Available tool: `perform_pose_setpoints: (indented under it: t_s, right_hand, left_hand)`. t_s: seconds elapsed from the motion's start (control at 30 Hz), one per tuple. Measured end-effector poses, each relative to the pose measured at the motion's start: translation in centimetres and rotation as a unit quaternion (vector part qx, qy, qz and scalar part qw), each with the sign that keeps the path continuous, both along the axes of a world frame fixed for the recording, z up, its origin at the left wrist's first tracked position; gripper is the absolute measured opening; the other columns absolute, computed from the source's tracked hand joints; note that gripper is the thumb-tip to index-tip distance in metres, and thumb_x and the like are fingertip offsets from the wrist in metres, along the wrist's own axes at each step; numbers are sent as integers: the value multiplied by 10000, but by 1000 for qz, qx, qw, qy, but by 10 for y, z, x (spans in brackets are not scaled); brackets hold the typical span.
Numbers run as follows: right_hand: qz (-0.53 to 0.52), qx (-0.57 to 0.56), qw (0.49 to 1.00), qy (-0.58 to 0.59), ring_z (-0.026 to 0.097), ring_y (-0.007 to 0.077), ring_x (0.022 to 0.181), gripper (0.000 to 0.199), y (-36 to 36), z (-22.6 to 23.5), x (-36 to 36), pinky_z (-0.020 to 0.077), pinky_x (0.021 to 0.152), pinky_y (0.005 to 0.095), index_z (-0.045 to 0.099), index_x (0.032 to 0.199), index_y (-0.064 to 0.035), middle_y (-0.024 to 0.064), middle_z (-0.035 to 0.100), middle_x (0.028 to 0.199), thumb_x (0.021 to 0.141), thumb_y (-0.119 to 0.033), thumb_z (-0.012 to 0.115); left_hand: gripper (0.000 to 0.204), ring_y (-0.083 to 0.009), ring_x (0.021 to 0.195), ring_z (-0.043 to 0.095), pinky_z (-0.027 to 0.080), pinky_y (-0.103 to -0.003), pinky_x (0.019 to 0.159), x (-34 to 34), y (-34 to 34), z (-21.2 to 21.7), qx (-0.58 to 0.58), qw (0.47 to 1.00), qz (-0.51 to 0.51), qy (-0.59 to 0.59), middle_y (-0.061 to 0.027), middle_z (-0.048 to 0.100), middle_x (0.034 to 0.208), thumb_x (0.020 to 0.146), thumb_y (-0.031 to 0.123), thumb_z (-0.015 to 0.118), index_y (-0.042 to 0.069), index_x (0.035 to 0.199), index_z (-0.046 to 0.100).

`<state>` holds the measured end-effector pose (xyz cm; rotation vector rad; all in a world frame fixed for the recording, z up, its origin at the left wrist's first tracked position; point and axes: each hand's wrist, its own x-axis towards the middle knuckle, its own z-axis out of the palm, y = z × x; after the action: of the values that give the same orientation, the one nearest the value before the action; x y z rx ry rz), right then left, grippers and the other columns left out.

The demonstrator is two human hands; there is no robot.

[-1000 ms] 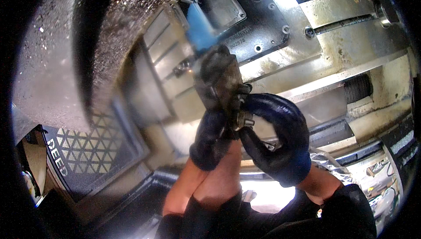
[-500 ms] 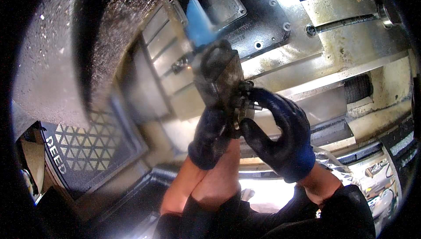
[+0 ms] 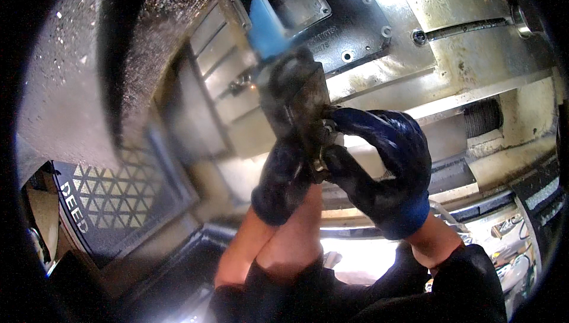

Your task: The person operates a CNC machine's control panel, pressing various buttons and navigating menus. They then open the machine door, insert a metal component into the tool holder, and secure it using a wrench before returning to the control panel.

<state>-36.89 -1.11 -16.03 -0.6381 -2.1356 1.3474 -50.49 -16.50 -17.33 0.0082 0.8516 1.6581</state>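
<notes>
Both hands wear dark work gloves. My left hand [image 3: 283, 184] is closed around the lower part of a dark blocky part [image 3: 308, 98], whose upper end is blurred. At that part's right side my right hand [image 3: 385, 172] curves in, with thumb and forefinger bent around a small shiny metal fitting [image 3: 333, 137]. A rounded silver piece [image 3: 320, 163] shows just below the fitting, by the thumb tip. The far side of the dark part and most of the left fingers are hidden.
Beyond the hands lies a slotted metal machine table [image 3: 456, 12] bearing a black plate [image 3: 349, 32] with bolt holes. A blue piece [image 3: 265, 24] stands beside the plate. A large grey machine body [image 3: 71, 98] fills the left, above a triangle-patterned panel [image 3: 112, 198].
My right hand has shifted slightly up and right, its fingers coming in closer around the fitting. The left hand and dark part have moved only slightly.
</notes>
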Motion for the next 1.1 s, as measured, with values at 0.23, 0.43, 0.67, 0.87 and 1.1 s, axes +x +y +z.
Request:
perform_pose_setpoints:
  t_s: [0.23, 0.43, 0.67, 0.87, 1.1]
  right_hand:
    - [52, 46, 998, -2, 582, 327, 888, 265, 7, -5, -12, 427, 778, 465, 683, 1030, -140, 106, 631, 924, 808, -282, 710]
    - [24, 42, 999, 0, 658, 288, 882, 262, 6, -6, -6, 480, 802, 410, 720, 1065, -76, 94, 717, 974, 834, -196, 749]
    - [48, -31, 998, -39, 632, 324, 1111, 478, -13, -2, 4, 472, 955, 430, 605, 1263, -55, 160, 659, 1194, 826, -174, 758]
    - [47, -69, 995, -63, 603, 342, 1170, 504, -15, -5, 5, 455, 1002, 433, 585, 1280, -40, 161, 635, 1256, 816, -150, 748]
    - [55, -17, 998, -32, 579, 352, 1213, 559, -15, -10, 7, 442, 1022, 443, 551, 1321, -34, 175, 607, 1308, 818, -165, 758]
  left_hand:
    - [588, -290, 1284, 513, 427, -425, 1100, 7, 10, 10, -75, 995, 32, 65, -168, 482, 1445, 990, 360, 565, 53, 1467, 410]
    - [610, -266, 1251, 533, 446, -399, 1073, 9, 16, 18, -92, 993, 34, 73, -155, 500, 1422, 971, 352, 597, 36, 1459, 413]
    - [723, -222, 1194, 564, 475, -356, 1014, 12, 17, 25, -158, 984, 33, 69, -130, 548, 1359, 929, 416, 664, -3, 1457, 401]
    - [671, -213, 1135, 587, 525, -342, 921, 10, 18, 21, -136, 990, 39, 11, -113, 605, 1258, 942, 399, 645, -7, 1431, 431]
    - [628, -206, 1065, 613, 536, -328, 866, 14, 23, 21, -208, 972, 61, 87, -106, 599, 1262, 964, 394, 614, 13, 1432, 440]
